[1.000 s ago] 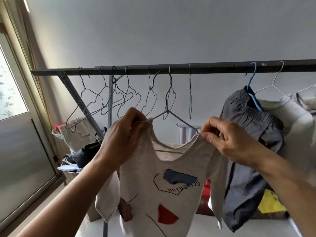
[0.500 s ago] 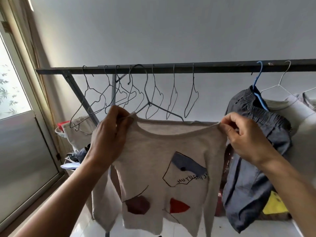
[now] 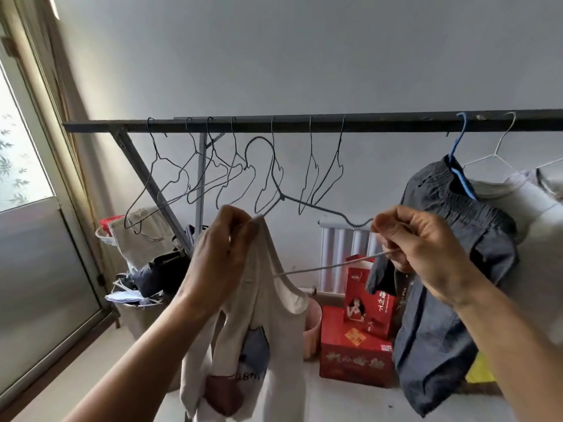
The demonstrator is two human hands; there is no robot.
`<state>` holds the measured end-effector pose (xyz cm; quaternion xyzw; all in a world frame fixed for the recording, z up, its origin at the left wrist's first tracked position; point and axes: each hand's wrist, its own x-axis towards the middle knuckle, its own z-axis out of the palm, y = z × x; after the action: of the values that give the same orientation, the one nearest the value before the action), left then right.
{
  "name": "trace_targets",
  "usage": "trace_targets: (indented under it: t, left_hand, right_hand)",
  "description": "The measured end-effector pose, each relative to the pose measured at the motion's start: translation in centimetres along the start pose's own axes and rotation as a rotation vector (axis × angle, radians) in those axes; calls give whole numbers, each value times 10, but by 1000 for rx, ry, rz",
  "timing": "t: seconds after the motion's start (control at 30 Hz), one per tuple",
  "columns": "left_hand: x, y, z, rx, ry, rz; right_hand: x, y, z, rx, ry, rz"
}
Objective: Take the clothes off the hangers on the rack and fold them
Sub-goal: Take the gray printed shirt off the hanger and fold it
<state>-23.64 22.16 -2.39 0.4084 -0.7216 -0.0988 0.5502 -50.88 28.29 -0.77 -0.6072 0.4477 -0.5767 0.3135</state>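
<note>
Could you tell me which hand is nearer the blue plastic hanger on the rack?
Right. The right hand, pinching the beige printed shirt, is below-left of the blue plastic hanger; the left hand, gripping the shirt's shoulder, is much farther left.

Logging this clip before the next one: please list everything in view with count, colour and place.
rack bar: one, dark, across the top
empty wire hangers: about seven, dark, on the bar, left
held wire hanger: one, dark, hook off the bar
beige top: one, patched, hanging from the left hand
grey elastic-waist bottoms: one, on a blue hanger, right
white hanger: one, carrying a pale garment, far right
red cartons: two, stacked, floor
pink bin: one, floor, behind the top
radiator: one, white, back wall
left hand: grips the top's shoulder
right hand: fingers pinch the top's neckline
</note>
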Motion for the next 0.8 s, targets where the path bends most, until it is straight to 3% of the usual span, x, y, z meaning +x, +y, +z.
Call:
trace_targets:
  t: [0.23,0.4,0.53,0.8]
  left_hand:
    - [4,-38,7,-146,-67,-211]
    - [0,-48,15,-148,-178,-231]
    - [4,-41,21,-71,-200,-170]
    - [9,-30,22,-124,-191,-162]
  right_hand:
    - [-1,-27,-41,-83,272,-104]
    - [6,-42,-89,-496,644,-216]
    - [27,-51,-77,-823,823,-273]
    - [95,-27,-39,-1175,726,-64]
